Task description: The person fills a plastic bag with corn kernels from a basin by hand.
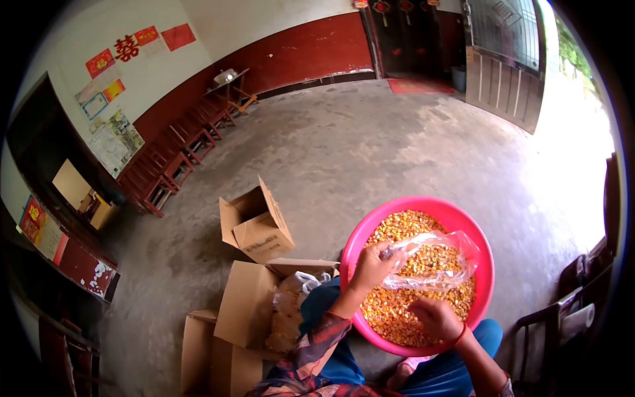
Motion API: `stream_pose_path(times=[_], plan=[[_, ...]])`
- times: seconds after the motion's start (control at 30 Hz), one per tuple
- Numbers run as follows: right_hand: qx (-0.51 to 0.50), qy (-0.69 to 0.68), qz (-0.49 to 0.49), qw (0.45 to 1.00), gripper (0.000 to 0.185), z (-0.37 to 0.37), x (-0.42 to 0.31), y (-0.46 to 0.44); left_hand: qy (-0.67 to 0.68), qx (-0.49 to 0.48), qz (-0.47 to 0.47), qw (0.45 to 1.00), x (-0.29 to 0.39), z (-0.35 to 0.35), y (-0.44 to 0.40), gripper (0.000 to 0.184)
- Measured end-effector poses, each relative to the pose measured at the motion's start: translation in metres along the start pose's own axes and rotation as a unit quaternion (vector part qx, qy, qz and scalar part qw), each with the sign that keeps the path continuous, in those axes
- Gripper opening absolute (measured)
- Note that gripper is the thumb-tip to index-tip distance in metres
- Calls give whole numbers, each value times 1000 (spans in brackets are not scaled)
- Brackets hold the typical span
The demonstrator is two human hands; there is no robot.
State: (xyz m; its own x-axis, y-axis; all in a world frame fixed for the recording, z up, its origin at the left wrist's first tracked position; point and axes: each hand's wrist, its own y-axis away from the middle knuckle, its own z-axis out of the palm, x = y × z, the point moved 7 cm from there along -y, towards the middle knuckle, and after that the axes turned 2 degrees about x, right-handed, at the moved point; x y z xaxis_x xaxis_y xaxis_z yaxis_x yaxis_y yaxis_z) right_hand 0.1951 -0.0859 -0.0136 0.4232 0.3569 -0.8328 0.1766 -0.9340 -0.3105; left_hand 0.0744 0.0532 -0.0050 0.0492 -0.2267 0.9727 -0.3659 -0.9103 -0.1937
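One bag [433, 280] stretches rightward from the left hand [374, 266] clamped on its end, long side running across above the corn [389, 312] in the tub [486, 268], while the right hand [438, 319] curls nearer the sitter, whether gripping anything I cannot tell.

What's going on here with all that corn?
A person's left hand holds a clear plastic bag over a pink basin of corn kernels. The right hand is curled above the kernels; I can't tell whether it's holding any. Beside the basin, an open cardboard box has plastic bags inside.
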Motion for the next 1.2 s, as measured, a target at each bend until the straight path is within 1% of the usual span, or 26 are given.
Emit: stream_pose_path(times=[0.03, 0.07, 0.1, 0.17, 0.23, 0.3, 0.37, 0.43, 0.47, 0.5, 0.57, 0.6, 0.63, 0.7, 0.73, 0.77, 0.8, 0.83, 0.9, 0.93, 1.0, 1.03, 1.07, 1.1, 1.17, 1.2], plan=[[-34, -79, 133, 987, 14, -2, 12, -3, 85, -36, -50, 994, -10, 3, -1, 16], [-23, -240, 231, 943, 16, -2, 18, -6, 144, -39, -59, 987, -8, 4, -1, 15], [-7, -393, 321, 862, 18, 3, 21, -6, 203, -43, -72, 976, -6, 6, -2, 14], [-10, -450, 299, 842, 18, -3, 9, -20, 246, -56, -121, 960, -5, 7, -1, 15], [14, -427, 255, 868, 21, -10, 10, -35, 264, -80, -125, 953, -2, 8, -3, 26], [75, -442, 222, 866, 21, -27, 10, -55, 263, -49, -159, 950, -17, 0, -3, 28], [116, -487, 163, 850, 21, -47, 7, -80, 264, -48, -150, 952, -5, -1, -3, 29], [135, -555, 153, 807, 19, -52, 19, -99, 286, -31, -145, 946, -9, -4, -4, 21], [151, -567, 144, 797, 18, -52, 27, -106, 294, -48, -119, 947, -6, -3, -4, 20], [160, -591, 124, 781, 16, -50, 37, -111, 303, -66, -92, 946, 0, -3, -5, 24], [211, -584, 115, 775, 14, -44, 56, -115, 306, -80, -89, 944, 2, -3, -5, 28], [225, -588, 116, 768, 13, -40, 58, -113, 312, -86, -85, 942, 5, -2, -5, 34], [231, -590, 114, 766, 11, -37, 60, -110, 310, -91, -89, 942, 8, 0, -4, 34], [254, -560, 138, 776, 12, -33, 60, -104, 363, -57, -76, 927, 16, -3, -5, 38], [258, -563, 141, 773, 12, -30, 63, -103, 364, -62, -76, 926, 15, -4, -6, 42], [248, -531, 113, 802, 13, -30, 64, -105, 362, -64, -81, 926, 14, -3, -5, 42], [237, -497, 85, 830, 14, -30, 62, -107, 337, -58, -70, 937, 14, -4, -6, 42], [240, -499, 87, 828, 14, -29, 63, -107, 313, -52, -58, 947, 14, -5, -7, 43], [217, -474, 60, 851, 16, -29, 58, -109, 297, -54, -58, 951, 14, -4, -6, 43], [218, -475, 62, 850, 16, -29, 59, -108, 282, -59, -54, 956, 18, -2, -4, 43], [157, -491, 82, 853, 21, -25, 56, -106, 266, -62, -53, 961, 17, -1, -3, 42], [127, -498, 92, 853, 23, -23, 47, -106, 241, -44, -55, 968, 14, -3, -4, 42], [105, -450, 136, 877, 28, -20, 37, -102, 216, -28, -58, 974, 11, -5, -4, 41], [41, -388, 136, 911, 28, -12, 33, -100, 215, -27, -59, 974, 9, -5, -5, 41], [-107, -292, -20, 950, 29, 13, -2, -100, 149, -1, -20, 989, 7, -10, -5, 40], [-162, -228, -49, 959, 28, 28, -9, -97, 125, 20, -16, 992, 5, -13, -6, 40]])
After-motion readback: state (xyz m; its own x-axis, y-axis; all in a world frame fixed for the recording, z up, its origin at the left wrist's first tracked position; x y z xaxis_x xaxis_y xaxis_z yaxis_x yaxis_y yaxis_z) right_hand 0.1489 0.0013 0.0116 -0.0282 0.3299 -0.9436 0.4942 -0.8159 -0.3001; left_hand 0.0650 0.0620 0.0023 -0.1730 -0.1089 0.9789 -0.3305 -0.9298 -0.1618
